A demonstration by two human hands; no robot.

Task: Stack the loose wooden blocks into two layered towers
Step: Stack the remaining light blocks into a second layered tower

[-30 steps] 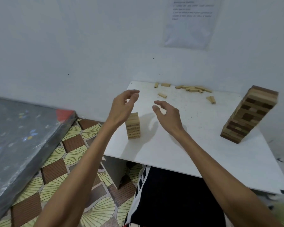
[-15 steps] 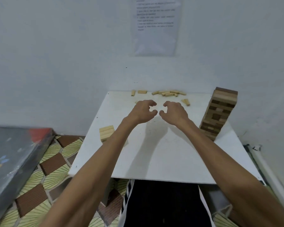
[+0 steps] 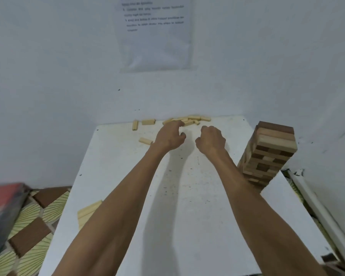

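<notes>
Several loose pale wooden blocks (image 3: 191, 119) lie along the far edge of the white table (image 3: 187, 206), with single blocks (image 3: 148, 121) (image 3: 145, 140) further left. My left hand (image 3: 170, 136) hovers just in front of the pile, fingers bent downward with nothing seen in them. My right hand (image 3: 211, 139) is beside it with fingers curled under, and its palm is hidden. A tall tower of dark and light blocks (image 3: 267, 154) stands at the table's right. A short pale tower (image 3: 89, 213) stands at the near left edge, partly behind my left forearm.
The wall runs directly behind the table and carries a printed sheet (image 3: 155, 32). Patterned floor tiles (image 3: 34, 226) and a grey and red slab (image 3: 2, 204) lie to the left. A white rail (image 3: 317, 208) runs along the table's right side.
Both hands left the short tower and reached forward to the loose blocks at the far edge. The view swung right and downward, so the short tower now sits low on the left.
</notes>
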